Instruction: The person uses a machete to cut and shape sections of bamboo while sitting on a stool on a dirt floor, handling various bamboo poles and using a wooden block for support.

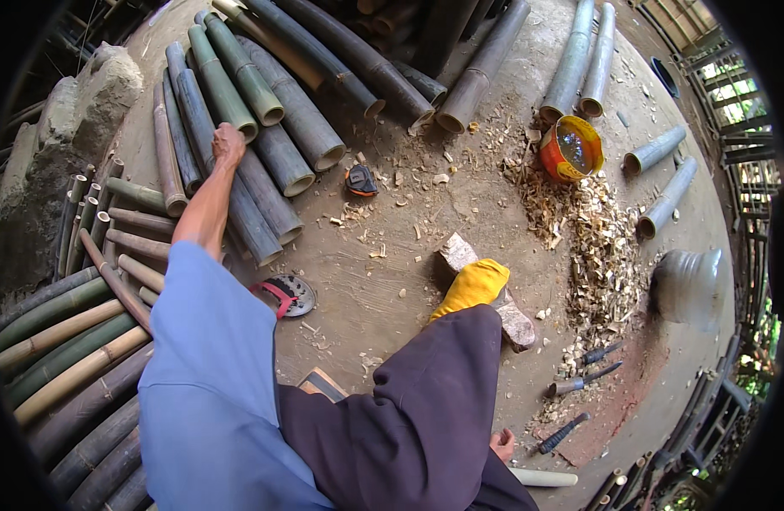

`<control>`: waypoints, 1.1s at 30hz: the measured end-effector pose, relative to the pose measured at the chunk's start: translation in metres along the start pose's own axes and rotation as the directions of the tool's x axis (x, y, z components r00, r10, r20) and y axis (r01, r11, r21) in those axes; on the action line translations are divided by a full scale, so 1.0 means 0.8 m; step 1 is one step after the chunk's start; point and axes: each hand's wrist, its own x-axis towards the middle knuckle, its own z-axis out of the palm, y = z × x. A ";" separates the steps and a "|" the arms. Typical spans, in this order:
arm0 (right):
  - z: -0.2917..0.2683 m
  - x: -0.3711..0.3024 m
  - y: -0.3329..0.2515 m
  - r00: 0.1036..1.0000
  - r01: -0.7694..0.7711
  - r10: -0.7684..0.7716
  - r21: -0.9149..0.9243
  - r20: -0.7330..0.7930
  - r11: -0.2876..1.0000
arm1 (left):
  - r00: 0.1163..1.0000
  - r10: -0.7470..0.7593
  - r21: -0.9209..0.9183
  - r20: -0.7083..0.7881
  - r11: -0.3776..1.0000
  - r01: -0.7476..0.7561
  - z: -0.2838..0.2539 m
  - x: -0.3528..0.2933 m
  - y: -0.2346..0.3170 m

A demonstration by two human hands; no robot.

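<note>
While my left hand (228, 145) is down among the stacked bamboo, step in hand looks like picking or shifting a tube, judging by the reach. The green bamboo tube (219, 89) has its cut end just beside my knuckles; a dark bamboo tube (194, 106) runs behind my wrist. Moving either would call for a full finger wrap, then a pull clear of its neighbours. Pose: left arm stretched forward, forearm angled up and slightly right from the blue sleeve (209, 324). Fingers look curled narrow, tips hidden; can't tell if they hold a tube. Right hand (502, 443): only part shows, low beside my thigh, near 1 pale bamboo tube (543, 478) and 1 dark-handled tool (564, 433); can't tell its spread or hold.
</note>
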 end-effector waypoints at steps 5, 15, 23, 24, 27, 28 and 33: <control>0.003 0.024 -0.040 1.000 -0.002 0.008 0.210 -0.024 0.978 | 0.966 0.098 -0.823 0.239 0.549 0.148 -0.006 -0.190 0.069; 0.025 0.031 -0.095 0.987 0.144 -0.157 0.266 0.025 0.953 | 0.697 -0.078 -0.618 0.712 0.402 0.676 -0.032 -0.297 0.111; 0.021 0.093 -0.098 0.980 0.161 -0.129 0.218 -0.153 0.963 | 0.613 0.025 -0.610 0.790 0.134 0.781 0.109 -0.142 0.012; 0.018 0.111 -0.076 0.983 0.133 -0.100 0.224 -0.155 0.966 | 0.722 -0.004 -0.721 0.692 0.006 0.692 0.108 -0.143 0.009; -0.014 0.148 -0.007 0.977 0.003 0.015 0.084 -0.212 0.996 | 0.807 0.027 -0.806 0.589 -0.049 0.590 0.016 -0.249 0.107; -0.015 0.171 0.010 0.967 0.038 -0.027 0.038 -0.254 0.999 | 0.898 0.016 -0.896 0.439 -0.060 0.439 -0.012 -0.260 0.128; 0.037 0.261 -0.016 0.923 -0.064 0.132 0.192 -0.363 0.979 | 0.912 0.361 -0.909 0.195 -0.284 0.307 -0.219 -0.257 0.248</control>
